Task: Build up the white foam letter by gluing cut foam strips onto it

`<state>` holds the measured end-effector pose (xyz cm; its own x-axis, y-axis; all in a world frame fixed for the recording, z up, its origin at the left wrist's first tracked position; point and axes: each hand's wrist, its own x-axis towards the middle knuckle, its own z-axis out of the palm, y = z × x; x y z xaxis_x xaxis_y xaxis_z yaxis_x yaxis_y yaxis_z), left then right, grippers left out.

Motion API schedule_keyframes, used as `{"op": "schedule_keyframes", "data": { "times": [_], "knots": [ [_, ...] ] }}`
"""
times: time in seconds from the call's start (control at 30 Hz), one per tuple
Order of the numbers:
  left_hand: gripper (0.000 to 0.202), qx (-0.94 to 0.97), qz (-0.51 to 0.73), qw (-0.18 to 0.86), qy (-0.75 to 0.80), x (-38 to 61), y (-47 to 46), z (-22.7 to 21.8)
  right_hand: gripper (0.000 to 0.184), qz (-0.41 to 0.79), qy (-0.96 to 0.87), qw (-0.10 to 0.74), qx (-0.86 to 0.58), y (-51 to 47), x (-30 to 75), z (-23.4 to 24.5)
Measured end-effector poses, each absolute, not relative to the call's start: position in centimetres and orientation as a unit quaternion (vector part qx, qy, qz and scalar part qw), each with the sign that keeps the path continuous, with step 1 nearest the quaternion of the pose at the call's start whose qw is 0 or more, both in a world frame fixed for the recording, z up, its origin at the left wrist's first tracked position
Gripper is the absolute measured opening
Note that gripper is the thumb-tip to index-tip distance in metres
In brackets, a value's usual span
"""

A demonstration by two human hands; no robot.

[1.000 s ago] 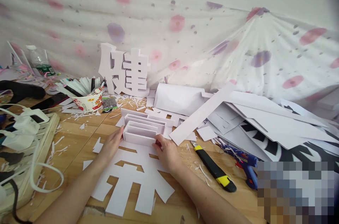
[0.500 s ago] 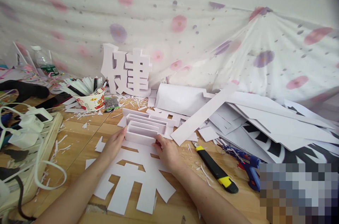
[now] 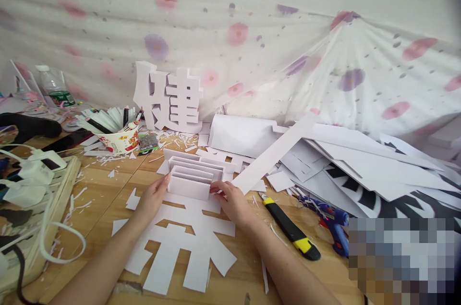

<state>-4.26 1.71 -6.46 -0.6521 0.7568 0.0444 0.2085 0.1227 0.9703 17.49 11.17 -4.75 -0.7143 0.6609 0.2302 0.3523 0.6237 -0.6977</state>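
Observation:
A white paper-board frame of upright strips (image 3: 190,178) stands on the upper part of a large flat white cut-out character (image 3: 187,242) lying on the wooden table (image 3: 104,189). My left hand (image 3: 153,197) presses its fingertips against the frame's left end. At the frame's right end, my right hand (image 3: 232,201) pinches the corner of the front strip. Both arms reach in from the bottom edge.
A finished white 3D character (image 3: 169,98) stands at the back. White board sheets (image 3: 353,161) pile up on the right. A yellow-black utility knife (image 3: 290,228) and a blue glue gun (image 3: 333,221) lie right of my hands. A cup of strips (image 3: 120,134) and cables (image 3: 32,185) sit left.
My right hand has shifted slightly up along the frame's right end; the left hand stays at the left end. The view has wobbled a little.

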Motion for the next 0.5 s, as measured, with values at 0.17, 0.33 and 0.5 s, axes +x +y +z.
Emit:
{"op": "schedule_keyframes", "data": {
  "times": [0.17,0.33,0.5],
  "knots": [
    [0.045,0.338,0.577,0.252,0.699,-4.3,1.7,-6.6,0.017,0.295,-0.876,0.223,-0.310,10.7,16.8,-5.1],
    [0.043,0.322,0.586,0.249,0.701,-4.4,1.6,-6.9,0.007,0.260,-0.881,0.230,-0.323,10.4,16.1,-5.6],
    [0.044,0.304,0.597,0.239,0.703,-4.5,1.8,-7.3,0.009,0.241,-0.885,0.231,-0.324,10.1,16.2,-5.8]
  ]
}}
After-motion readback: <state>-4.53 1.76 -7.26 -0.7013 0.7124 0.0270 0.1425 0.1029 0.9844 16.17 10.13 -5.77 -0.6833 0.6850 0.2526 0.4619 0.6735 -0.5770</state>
